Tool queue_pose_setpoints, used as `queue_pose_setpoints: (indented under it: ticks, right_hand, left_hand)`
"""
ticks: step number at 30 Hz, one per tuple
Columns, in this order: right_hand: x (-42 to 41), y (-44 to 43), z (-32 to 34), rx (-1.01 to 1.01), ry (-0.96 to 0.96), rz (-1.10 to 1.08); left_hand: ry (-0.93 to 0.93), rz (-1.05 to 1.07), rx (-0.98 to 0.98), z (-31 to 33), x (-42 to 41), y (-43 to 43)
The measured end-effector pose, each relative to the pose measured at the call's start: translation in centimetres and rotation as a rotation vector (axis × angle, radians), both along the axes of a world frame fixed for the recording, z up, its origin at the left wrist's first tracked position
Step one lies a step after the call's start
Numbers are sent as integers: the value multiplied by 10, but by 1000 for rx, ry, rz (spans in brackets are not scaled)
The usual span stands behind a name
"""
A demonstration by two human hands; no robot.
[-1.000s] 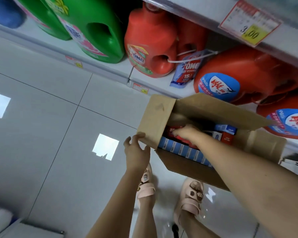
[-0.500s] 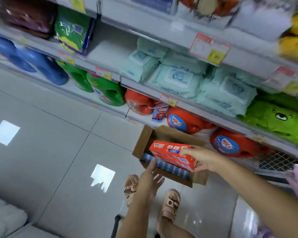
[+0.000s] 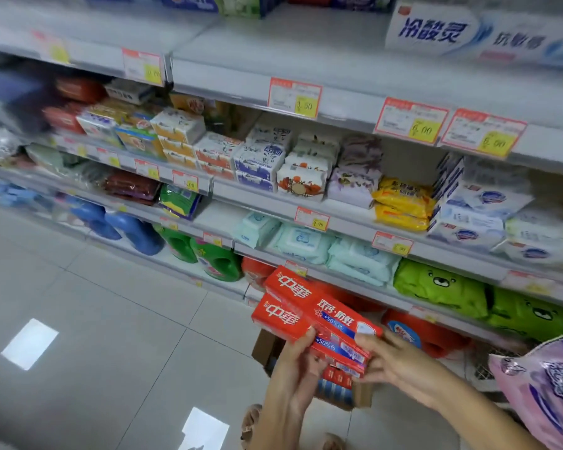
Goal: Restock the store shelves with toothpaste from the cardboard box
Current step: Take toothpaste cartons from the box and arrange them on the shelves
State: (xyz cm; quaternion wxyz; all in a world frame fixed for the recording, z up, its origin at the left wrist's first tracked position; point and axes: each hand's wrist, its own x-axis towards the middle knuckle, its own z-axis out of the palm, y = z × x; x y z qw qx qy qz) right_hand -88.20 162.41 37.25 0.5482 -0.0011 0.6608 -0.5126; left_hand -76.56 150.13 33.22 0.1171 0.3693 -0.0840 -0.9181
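Note:
I hold a stack of red toothpaste boxes (image 3: 303,306) with white lettering in front of the lower shelves. My left hand (image 3: 294,368) grips the stack from below on its near side. My right hand (image 3: 392,360) clasps its right end. Under my hands the open cardboard box (image 3: 268,350) stands on the floor, mostly hidden, with blue-striped cartons (image 3: 333,389) showing inside. The top shelf (image 3: 306,60) carries white-and-blue toothpaste cartons (image 3: 468,34) at the right and bare room beside them.
Shelves below hold soap and tissue packs (image 3: 264,157), wet wipes (image 3: 309,241), green bear packs (image 3: 442,287) and detergent jugs (image 3: 215,261). Price tags (image 3: 294,97) line the shelf edges. A pink packet (image 3: 546,391) juts in at the right. Grey tiled floor (image 3: 95,319) lies to the left.
My right hand lifted the red toothpaste boxes out of the cardboard box. My left hand let go of the flap and joined it on the stack. The view tilted up to the higher shelves.

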Motion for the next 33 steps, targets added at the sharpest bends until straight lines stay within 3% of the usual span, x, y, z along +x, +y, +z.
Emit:
queue_pose_setpoints:
  ticks: [5, 13, 19, 25, 33]
  right_hand:
    - [0, 5, 43, -134, -38, -121]
    - [-7, 7, 94, -252, 37, -114]
    - [-17, 11, 142, -293, 249, -107]
    - [-30, 33, 225, -408, 483, -178]
    - [-42, 77, 322, -479, 752, -532]
  left_hand:
    - [113, -35, -72, 44, -6, -2]
    - [237, 16, -88, 90, -20, -5]
    - [357, 11, -136, 152, -44, -12]
    - [202, -98, -503, 232, -71, -44]
    - [474, -421, -850, 350, -111, -32]
